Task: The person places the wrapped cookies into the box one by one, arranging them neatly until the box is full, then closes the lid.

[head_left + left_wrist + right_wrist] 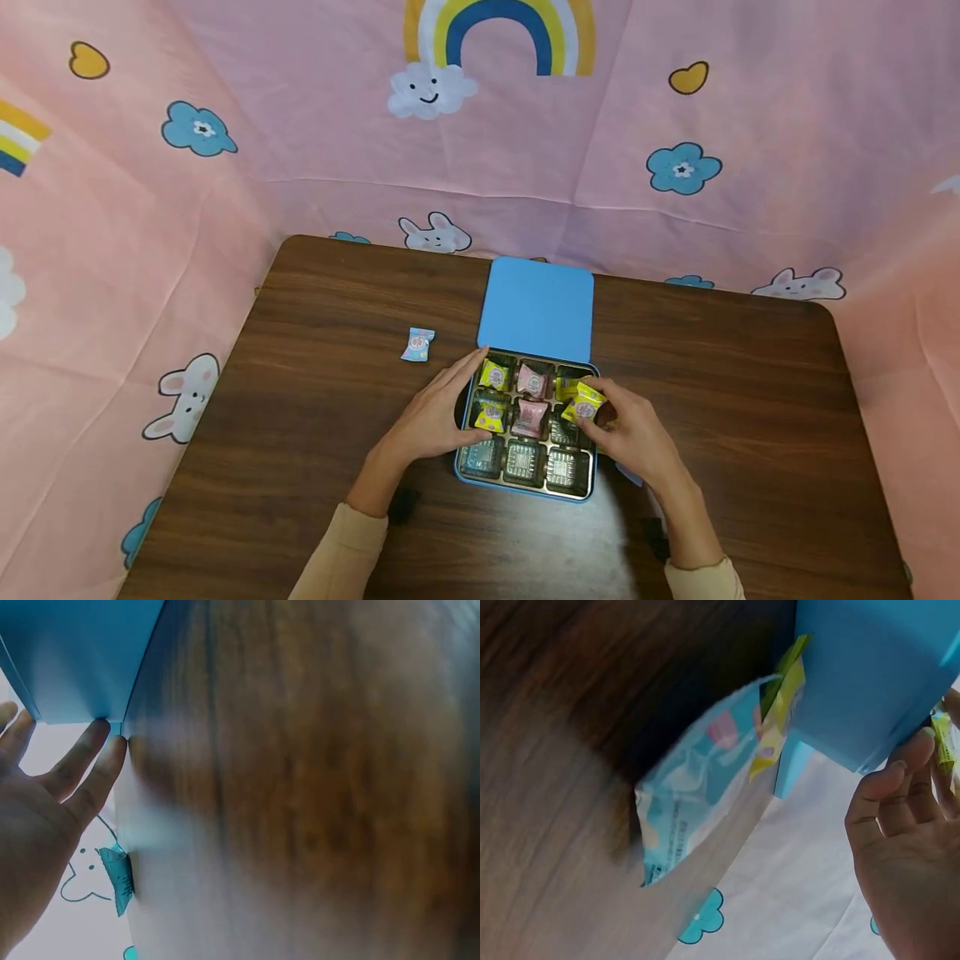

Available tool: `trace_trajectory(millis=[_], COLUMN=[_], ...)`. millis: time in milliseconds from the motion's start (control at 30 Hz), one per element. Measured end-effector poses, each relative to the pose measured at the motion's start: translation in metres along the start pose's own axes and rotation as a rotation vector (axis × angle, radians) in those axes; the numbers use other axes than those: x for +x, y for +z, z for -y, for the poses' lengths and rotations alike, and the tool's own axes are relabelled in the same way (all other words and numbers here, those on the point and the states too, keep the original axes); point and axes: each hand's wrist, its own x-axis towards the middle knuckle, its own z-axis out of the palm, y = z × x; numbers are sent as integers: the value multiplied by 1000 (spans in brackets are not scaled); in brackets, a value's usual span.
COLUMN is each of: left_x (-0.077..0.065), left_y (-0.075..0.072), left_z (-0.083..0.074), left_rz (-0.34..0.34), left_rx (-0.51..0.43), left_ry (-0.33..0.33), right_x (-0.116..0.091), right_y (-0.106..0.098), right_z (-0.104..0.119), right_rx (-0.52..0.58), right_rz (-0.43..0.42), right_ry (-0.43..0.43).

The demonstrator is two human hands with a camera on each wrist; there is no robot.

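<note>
Pink printed backdrop (315, 100) stands behind and at the sides of a dark wood-grain surface (750, 417); a blue tin (521, 489) lies flat on that surface, its lid (536, 308) swung back towards the backdrop, which leaves all nine compartments accessible from above. Left hand (431, 417): fingers extended along the tin's left side, thumb reaching over the near part of that edge, no packet held; placement judged to be for steadying the tin. Right hand (630, 425): thumb and fingers pinch a yellow packet (584, 404) above the tin's right side, partly over the middle-right compartment (564, 429); a fingertip grip presumably suits so small an article and keeps the neighbouring compartments unobstructed. Contents: yellow packets (494, 375) in the far-left and middle-left compartments, pink packets (531, 418) in the far-centre and centre, another yellow piece (567, 387) far right, partly hidden by the fingers; the near row shows bare ribbed floors. Loose items: a blue packet (417, 344) left of the tin, well apart from it; a blue-and-pink packet (705, 780) and a yellow-green packet (784, 712) beside its right wall, apparently within easy reach.
</note>
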Motion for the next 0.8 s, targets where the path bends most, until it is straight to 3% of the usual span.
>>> trace_trajectory(millis=[233, 433, 800], left_x=[0, 0, -1], left_y=[-1, -3, -1], left_z=[0, -1, -2], left_rz=[-3, 0, 2], left_rx=[-2, 2, -9], left_ry=[-16, 5, -16], right_x=[0, -1, -3], right_y=[2, 1, -6], right_z=[1, -3, -9], right_rx=[-68, -109, -111], right_rz=[3, -47, -77], right_ry=[-35, -99, -95])
